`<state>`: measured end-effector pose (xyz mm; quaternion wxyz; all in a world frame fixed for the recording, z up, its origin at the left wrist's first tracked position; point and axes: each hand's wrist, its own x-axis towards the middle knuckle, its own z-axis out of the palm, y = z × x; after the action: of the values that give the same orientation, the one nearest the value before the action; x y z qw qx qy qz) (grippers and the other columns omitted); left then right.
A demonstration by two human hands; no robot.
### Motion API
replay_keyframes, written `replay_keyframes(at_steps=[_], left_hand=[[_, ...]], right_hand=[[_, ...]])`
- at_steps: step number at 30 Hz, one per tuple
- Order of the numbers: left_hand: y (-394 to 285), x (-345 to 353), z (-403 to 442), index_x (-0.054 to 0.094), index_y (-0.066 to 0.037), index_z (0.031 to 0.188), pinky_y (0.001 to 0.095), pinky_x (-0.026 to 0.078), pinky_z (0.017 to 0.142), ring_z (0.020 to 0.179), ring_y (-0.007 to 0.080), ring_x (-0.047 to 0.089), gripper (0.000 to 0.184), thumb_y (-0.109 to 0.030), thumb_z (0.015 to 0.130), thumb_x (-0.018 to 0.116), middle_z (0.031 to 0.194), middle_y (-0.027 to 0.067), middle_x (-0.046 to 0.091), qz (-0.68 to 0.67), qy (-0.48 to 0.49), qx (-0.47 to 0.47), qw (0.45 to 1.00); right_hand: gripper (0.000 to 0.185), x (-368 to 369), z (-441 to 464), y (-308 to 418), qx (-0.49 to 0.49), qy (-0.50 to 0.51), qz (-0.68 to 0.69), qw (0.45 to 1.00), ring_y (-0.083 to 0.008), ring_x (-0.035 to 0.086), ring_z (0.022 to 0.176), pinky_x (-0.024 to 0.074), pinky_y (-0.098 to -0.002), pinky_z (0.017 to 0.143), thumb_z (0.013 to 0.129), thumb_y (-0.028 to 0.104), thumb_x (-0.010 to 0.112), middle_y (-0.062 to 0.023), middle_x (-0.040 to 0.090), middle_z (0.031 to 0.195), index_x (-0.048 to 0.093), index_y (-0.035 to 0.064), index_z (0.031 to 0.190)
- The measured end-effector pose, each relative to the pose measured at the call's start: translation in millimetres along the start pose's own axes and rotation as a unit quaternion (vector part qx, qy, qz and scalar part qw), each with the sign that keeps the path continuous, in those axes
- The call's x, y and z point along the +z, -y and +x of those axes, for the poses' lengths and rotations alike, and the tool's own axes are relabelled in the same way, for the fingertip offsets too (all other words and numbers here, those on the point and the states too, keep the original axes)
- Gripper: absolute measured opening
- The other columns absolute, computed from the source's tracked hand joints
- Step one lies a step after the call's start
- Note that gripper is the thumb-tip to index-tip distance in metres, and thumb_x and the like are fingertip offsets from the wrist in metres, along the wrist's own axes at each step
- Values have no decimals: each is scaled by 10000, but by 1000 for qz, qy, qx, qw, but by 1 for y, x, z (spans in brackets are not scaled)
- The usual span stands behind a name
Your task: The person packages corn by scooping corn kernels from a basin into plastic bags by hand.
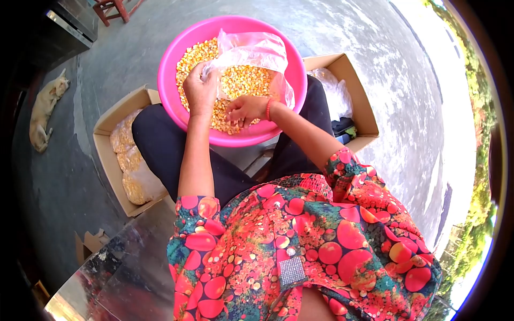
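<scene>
A pink plastic basin (pixel 167 69) rests over my knees with loose yellow corn kernels (pixel 246 80) in it. My left hand (pixel 201 90) is closed on the edge of a clear plastic bag (pixel 251 49), whose film spreads across the far and right side of the basin. Low among the kernels, my right hand (pixel 247 109) has its fingers apart and pointing left, touching the corn. A red bracelet (pixel 269 109) circles the right wrist. Whether kernels lie under the right palm is hidden.
Left of my legs, a cardboard box (pixel 107 155) holds several bags of corn (pixel 136 174). Another cardboard box (pixel 360 96) on the right contains clear plastic bags (pixel 334 93) and dark items. A dog (pixel 45 109) lies on the concrete floor (pixel 396 134); a red wooden stool (pixel 113 9) stands behind.
</scene>
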<state>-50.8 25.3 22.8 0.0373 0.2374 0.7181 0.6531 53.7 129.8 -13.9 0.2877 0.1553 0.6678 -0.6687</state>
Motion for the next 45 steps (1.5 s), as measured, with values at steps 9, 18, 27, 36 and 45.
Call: replay_keyframes(at_steps=[9,18,27,36,45], left_hand=[[4,0,0,612,20,916,278,472,635,703,172,615,213,-94,736,606,791,133,644,10,2,6,1000],[4,-2,0,612,17,928,276,469,651,724,173,616,215,-92,744,595,805,138,644,27,9,-3,1000],[5,0,1,613,10,944,279,468,656,729,172,616,225,-101,749,596,806,139,645,26,21,-3,999],[10,1,-1,616,-4,937,287,475,633,699,176,624,249,-122,719,635,793,135,646,42,50,-25,998],[11,2,-1,629,2,892,299,473,606,668,193,628,232,-136,707,645,735,141,641,83,60,-12,995]], right_hand=[[293,-75,19,20,-210,-201,62,955,-162,603,770,526,-263,665,862,185,497,-111,594,893,508,-14,1076],[183,-25,-24,-9,-83,-60,-728,678,-243,620,652,493,-336,551,754,145,498,-100,623,662,649,57,700],[285,14,-6,-13,32,-136,-606,783,-339,608,750,468,-435,692,757,242,488,-180,628,788,649,12,805],[199,8,1,-8,11,-62,-281,958,-224,621,666,503,-326,609,769,191,569,-129,628,720,638,9,809],[194,-68,-12,9,-125,-164,91,974,-121,568,651,495,-234,605,849,178,540,-54,588,799,573,31,972]])
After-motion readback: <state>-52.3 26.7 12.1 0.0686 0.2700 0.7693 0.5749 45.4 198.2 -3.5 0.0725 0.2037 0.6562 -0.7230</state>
